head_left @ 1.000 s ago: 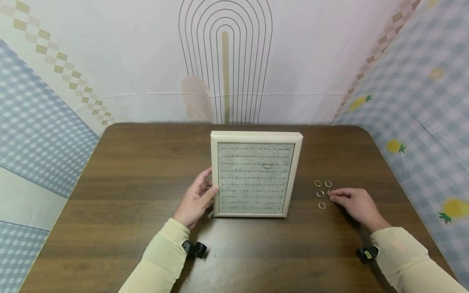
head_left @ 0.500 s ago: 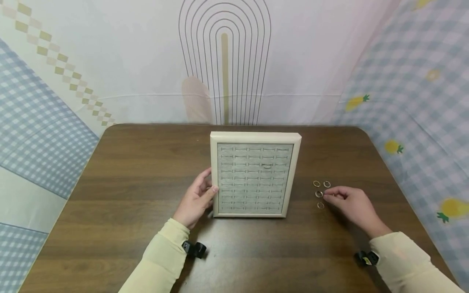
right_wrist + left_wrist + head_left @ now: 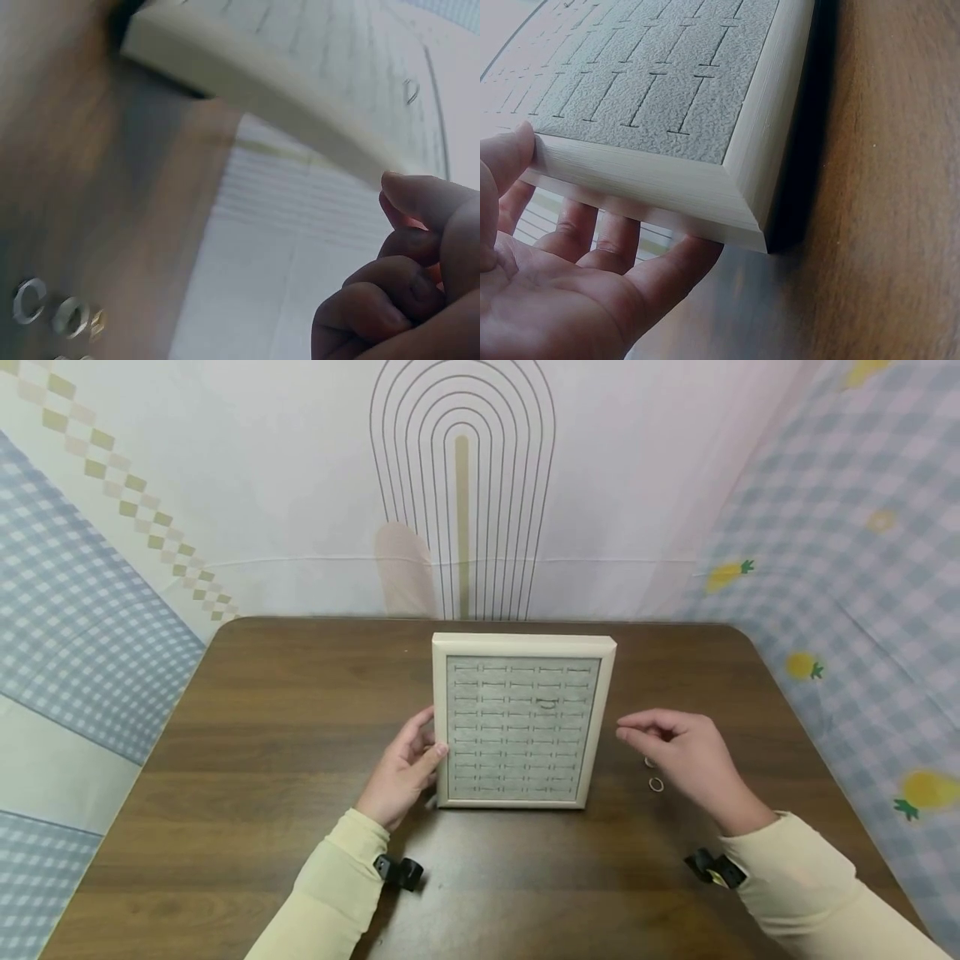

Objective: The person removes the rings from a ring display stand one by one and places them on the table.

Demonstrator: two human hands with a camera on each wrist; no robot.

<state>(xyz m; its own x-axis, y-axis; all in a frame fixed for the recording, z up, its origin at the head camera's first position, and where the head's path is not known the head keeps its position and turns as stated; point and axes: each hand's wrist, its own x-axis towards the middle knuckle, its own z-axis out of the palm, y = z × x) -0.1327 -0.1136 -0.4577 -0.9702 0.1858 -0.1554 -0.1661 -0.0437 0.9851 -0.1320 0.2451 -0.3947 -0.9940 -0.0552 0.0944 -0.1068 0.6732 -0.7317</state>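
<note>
A white-framed ring display board (image 3: 517, 727) with rows of slits in grey felt stands tilted back on the table. My left hand (image 3: 405, 770) grips its left edge, thumb on the front and fingers behind; the left wrist view shows this at the frame's lower corner. One ring (image 3: 547, 704) sits in a slit on the upper right of the board. My right hand (image 3: 678, 756) is raised just right of the frame, thumb and forefinger pinched together on a ring that the fingers hide. Below that hand lie a silver ring (image 3: 30, 301), a wide silver ring (image 3: 71, 318) and a gold ring (image 3: 97, 325).
The brown wooden table (image 3: 300, 693) reaches back to a white patterned cloth (image 3: 300, 485). A checked cloth (image 3: 840, 568) hangs along the right side. Another silver ring (image 3: 656, 784) lies nearest the front, right of the frame.
My right hand has picked a ring from the group on the table and moved up and left toward the frame. The left hand has kept its hold on the frame.
</note>
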